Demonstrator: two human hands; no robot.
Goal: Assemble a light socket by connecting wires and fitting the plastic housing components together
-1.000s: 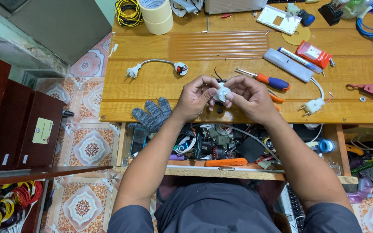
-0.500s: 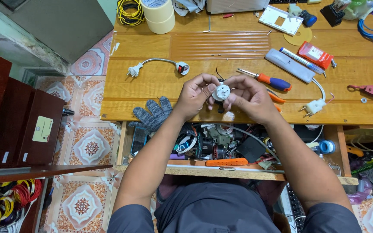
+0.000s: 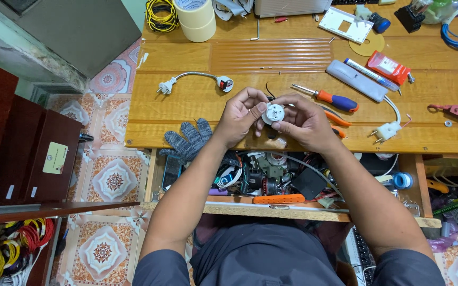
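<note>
Above a cluttered drawer (image 3: 292, 180), both hands (image 3: 274, 117) grip a motor (image 3: 273, 113).

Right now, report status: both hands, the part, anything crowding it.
Left hand and right hand both gripping small round white part above wooden bench. Screwdriver just beyond right hand, apart. Grey glove at bench edge.

On the bench I count two rolls of masking tape (image 3: 196, 18) stacked, one screwdriver (image 3: 328, 98) with orange-and-blue handle, one grey knitted glove (image 3: 186, 141) and one coil of yellow wire (image 3: 162, 15). Two short leads end in white plugs: a left lead (image 3: 193, 81) and a right lead (image 3: 388, 127). One small round motor (image 3: 273, 113) sits between two hands.
</note>
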